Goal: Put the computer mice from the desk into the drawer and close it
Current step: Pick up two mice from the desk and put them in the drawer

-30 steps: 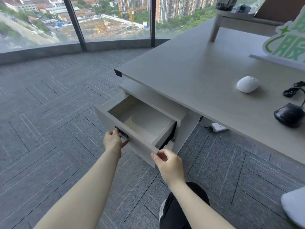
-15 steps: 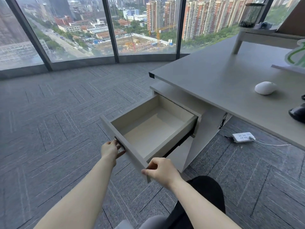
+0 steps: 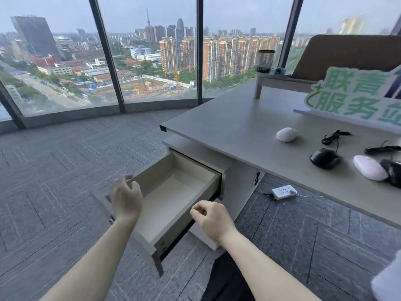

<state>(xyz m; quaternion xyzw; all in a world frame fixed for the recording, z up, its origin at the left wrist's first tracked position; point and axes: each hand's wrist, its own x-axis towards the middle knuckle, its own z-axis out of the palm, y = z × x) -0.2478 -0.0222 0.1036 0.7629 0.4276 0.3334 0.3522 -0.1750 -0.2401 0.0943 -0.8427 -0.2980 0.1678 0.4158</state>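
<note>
Over the near-left corner of the drawer (image 3: 173,192) hovers the left hand (image 3: 127,197), fingers spread loose & slightly curled, back to camera, holding nothing; can't tell if fingertips touch the drawer front; right hand (image 3: 213,220) hangs just right of it over the drawer's right wall, fingers curled inward into a loose fist, empty; drawer pulled fully out, nothing inside. Up & right of the right hand, on the desk (image 3: 238,127): white mouse (image 3: 286,134) nearest the far edge; black mouse (image 3: 325,158) w/ coiled cable behind it; nearer, a 2nd white mouse (image 3: 370,167) touching another black mouse (image 3: 393,172) at frame edge; all well apart from both hands. Power strip (image 3: 283,191) on the carpet under the desk, right of the right hand; green-lettered sign (image 3: 351,96) behind the mice.
</note>
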